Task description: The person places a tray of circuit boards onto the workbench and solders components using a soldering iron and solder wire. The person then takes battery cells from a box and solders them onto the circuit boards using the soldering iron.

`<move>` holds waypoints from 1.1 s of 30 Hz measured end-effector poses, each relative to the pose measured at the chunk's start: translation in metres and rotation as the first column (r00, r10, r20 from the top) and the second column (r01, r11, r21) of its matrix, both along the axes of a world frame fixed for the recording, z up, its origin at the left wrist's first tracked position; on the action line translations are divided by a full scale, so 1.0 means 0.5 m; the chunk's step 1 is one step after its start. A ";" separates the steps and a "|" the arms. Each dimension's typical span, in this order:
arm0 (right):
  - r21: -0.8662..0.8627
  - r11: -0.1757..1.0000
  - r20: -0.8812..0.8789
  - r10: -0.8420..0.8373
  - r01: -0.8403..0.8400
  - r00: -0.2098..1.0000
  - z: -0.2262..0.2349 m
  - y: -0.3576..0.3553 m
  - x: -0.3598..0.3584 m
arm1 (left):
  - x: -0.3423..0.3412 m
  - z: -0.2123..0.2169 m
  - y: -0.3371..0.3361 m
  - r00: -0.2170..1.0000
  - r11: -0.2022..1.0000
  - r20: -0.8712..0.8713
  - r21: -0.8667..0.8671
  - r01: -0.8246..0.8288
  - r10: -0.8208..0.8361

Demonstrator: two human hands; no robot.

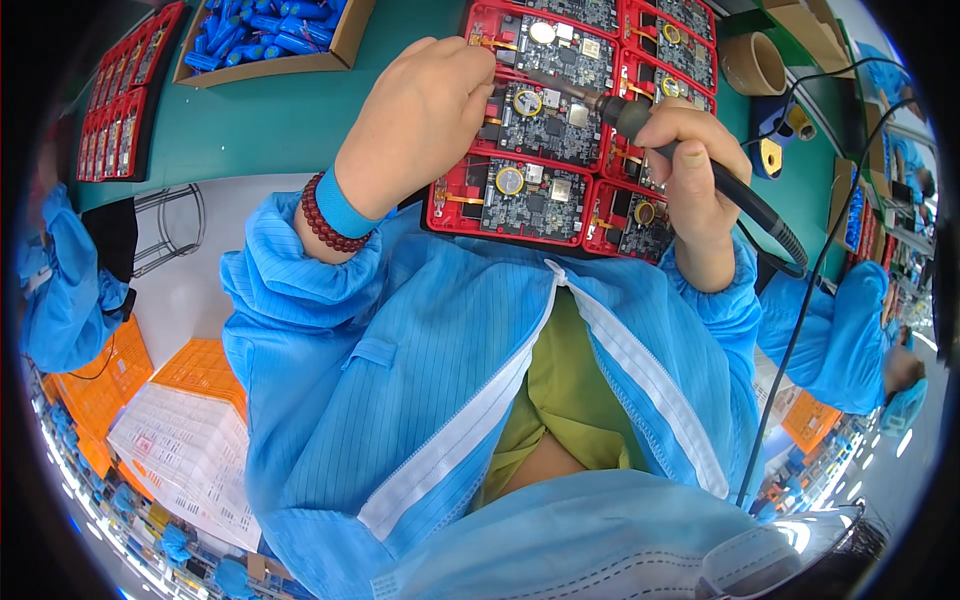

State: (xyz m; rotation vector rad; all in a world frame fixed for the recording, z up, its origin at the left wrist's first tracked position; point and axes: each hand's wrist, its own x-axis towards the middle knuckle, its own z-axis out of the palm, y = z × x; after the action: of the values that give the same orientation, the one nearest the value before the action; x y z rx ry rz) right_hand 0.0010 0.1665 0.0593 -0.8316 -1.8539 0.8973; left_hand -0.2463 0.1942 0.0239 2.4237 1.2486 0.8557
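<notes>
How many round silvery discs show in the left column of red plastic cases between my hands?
3: the bottom round silvery disc, nearest you; the middle disc above it; the top disc farthest up. More may be hidden past the picture's top edge.

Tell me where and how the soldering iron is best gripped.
Take the soldering iron by its thick dark handle, probably best from the right, where the right hand holds it: the slim metal shaft points left over the circuit boards, and the ribbed sleeve bends away lower right.
</notes>
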 end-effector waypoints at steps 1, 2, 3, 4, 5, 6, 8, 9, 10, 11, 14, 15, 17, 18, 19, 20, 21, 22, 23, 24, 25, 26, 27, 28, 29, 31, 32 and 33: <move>-0.027 1.000 -0.049 -0.001 0.000 0.999 0.002 -0.002 0.002 | 0.000 -0.001 0.000 1.000 1.000 0.031 -0.003 0.002 -0.002; -0.046 0.999 -0.116 0.003 -0.008 0.993 0.003 -0.004 0.003 | 0.000 -0.001 0.001 0.998 1.000 0.063 -0.001 0.005 -0.005; -0.051 0.999 -0.099 -0.005 -0.001 0.995 0.004 -0.005 0.004 | 0.000 -0.001 0.001 0.998 1.000 0.060 -0.003 0.005 -0.005; 0.022 1.000 -0.109 -0.001 0.003 0.994 0.005 -0.005 0.005 | 0.000 -0.002 0.001 0.998 1.000 0.069 -0.008 -0.003 0.003; 0.072 0.997 -0.113 -0.017 0.025 0.993 0.006 -0.007 0.007 | 0.001 -0.001 0.001 0.997 1.000 0.079 -0.008 -0.009 0.010; 0.104 0.995 -0.121 0.005 0.007 0.993 0.009 -0.010 0.009 | 0.002 -0.001 0.000 0.997 1.000 0.074 -0.004 -0.011 0.011; 0.096 0.991 -0.146 -0.074 0.089 0.986 0.015 -0.021 0.012 | 0.001 0.003 -0.001 0.998 1.000 0.055 -0.001 -0.008 0.008; 0.146 0.985 -0.140 -0.068 0.088 0.988 0.019 -0.020 0.015 | 0.001 0.006 -0.002 0.999 1.000 0.052 0.007 -0.017 0.016; 0.136 0.986 -0.154 -0.077 0.098 0.985 0.022 -0.020 0.017 | 0.000 0.010 -0.005 0.998 0.999 0.062 0.024 -0.021 0.019; 0.168 0.980 -0.161 -0.074 0.101 0.984 0.026 -0.022 0.021 | -0.003 0.015 -0.004 0.996 0.998 0.081 0.048 -0.034 0.030; 0.215 0.968 -0.190 -0.091 0.132 0.978 0.032 -0.022 0.034 | -0.035 0.033 0.008 0.988 0.985 0.140 0.146 -0.088 0.068; 0.242 0.954 -0.177 -0.138 0.179 0.974 0.033 -0.024 0.039 | -0.056 0.041 0.016 0.985 0.966 0.117 0.211 -0.150 0.127; 0.224 0.957 -0.187 -0.143 0.184 0.972 0.034 -0.027 0.047 | -0.103 0.057 0.036 0.973 0.908 0.069 0.351 -0.228 0.218; 0.207 0.959 -0.206 -0.151 0.194 0.967 0.035 -0.028 0.050 | -0.124 0.064 0.049 0.963 0.890 0.069 0.370 -0.268 0.261; 0.196 0.959 -0.204 -0.164 0.205 0.965 0.036 -0.030 0.052 | -0.143 0.069 0.064 0.954 0.883 0.027 0.373 -0.286 0.298; 0.207 0.958 -0.201 -0.158 0.199 0.967 0.036 -0.032 0.052 | -0.156 0.070 0.078 0.944 0.874 -0.005 0.379 -0.303 0.329; 0.195 0.961 -0.207 -0.153 0.194 0.966 0.035 -0.033 0.051 | -0.163 0.066 0.092 0.944 0.873 -0.005 0.381 -0.304 0.331; 0.176 0.964 -0.219 -0.157 0.197 0.963 0.034 -0.033 0.049 | -0.166 0.061 0.106 0.926 0.881 -0.041 0.327 -0.341 0.374; 0.188 0.964 -0.218 -0.149 0.191 0.965 0.033 -0.034 0.046 | -0.168 0.053 0.116 0.907 0.885 -0.080 0.273 -0.378 0.413; 0.192 0.964 -0.219 -0.140 0.183 0.966 0.032 -0.034 0.043 | -0.167 0.043 0.126 0.907 0.884 -0.081 0.278 -0.377 0.412; 0.195 0.964 -0.225 -0.135 0.181 0.965 0.032 -0.034 0.040 | -0.162 0.030 0.136 0.908 0.868 -0.107 0.356 -0.346 0.406; 0.195 0.964 -0.220 -0.137 0.181 0.966 0.032 -0.034 0.038 | -0.157 0.017 0.144 0.907 0.849 -0.133 0.427 -0.312 0.400; 0.207 0.964 -0.216 -0.121 0.166 0.969 0.032 -0.035 0.037 | -0.156 0.007 0.152 0.884 0.858 -0.194 0.395 -0.328 0.426; 0.214 0.964 -0.214 -0.111 0.157 0.971 0.033 -0.036 0.039 | -0.157 -0.001 0.158 0.886 0.860 -0.191 0.392 -0.326 0.423; 0.221 0.963 -0.208 -0.106 0.152 0.972 0.035 -0.039 0.042 | -0.160 -0.006 0.162 0.881 0.871 -0.200 0.350 -0.345 0.430; 0.213 0.966 -0.179 -0.107 0.144 0.978 0.040 -0.044 0.049 | -0.167 -0.003 0.162 0.879 0.881 -0.208 0.310 -0.357 0.429; 0.224 0.963 -0.176 -0.108 0.146 0.979 0.041 -0.045 0.053 | -0.172 0.003 0.154 0.902 0.873 -0.102 0.318 -0.370 0.419; 0.224 0.963 -0.170 -0.114 0.151 0.979 0.042 -0.046 0.057 | -0.173 0.012 0.143 0.915 0.864 0.005 0.324 -0.384 0.404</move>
State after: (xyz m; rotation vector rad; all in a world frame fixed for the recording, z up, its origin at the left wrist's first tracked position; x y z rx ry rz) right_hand 0.0295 0.1434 0.0803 -0.7078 -1.7067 0.6244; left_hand -0.3330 0.2659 0.0300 2.4861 1.7982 1.1816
